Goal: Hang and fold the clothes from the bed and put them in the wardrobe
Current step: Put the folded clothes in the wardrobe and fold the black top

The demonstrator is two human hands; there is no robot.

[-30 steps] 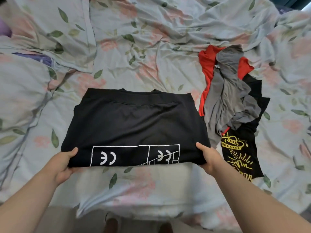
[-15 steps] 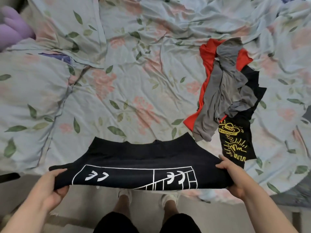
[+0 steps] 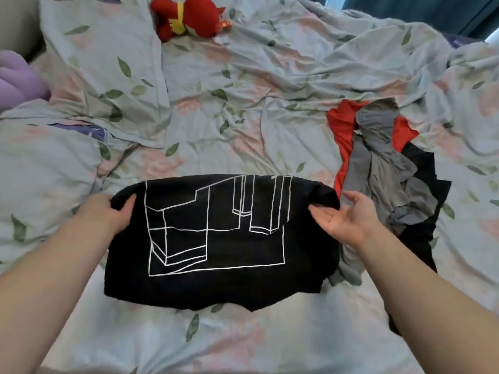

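I see the folded black T-shirt [image 3: 216, 238] lying on the bed [image 3: 243, 103], white line print up. My left hand [image 3: 108, 214] pinches its upper left corner; my right hand [image 3: 343, 217] is spread, palm up, fingertips touching the upper right corner. The clothes pile [image 3: 391, 171] sits just right.

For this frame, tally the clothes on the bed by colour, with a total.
Black: 2, the shirt with white line print gripped by the left hand with the right hand at its other edge, and one in the pile
Grey: 1
Red: 1
Total: 4 visible
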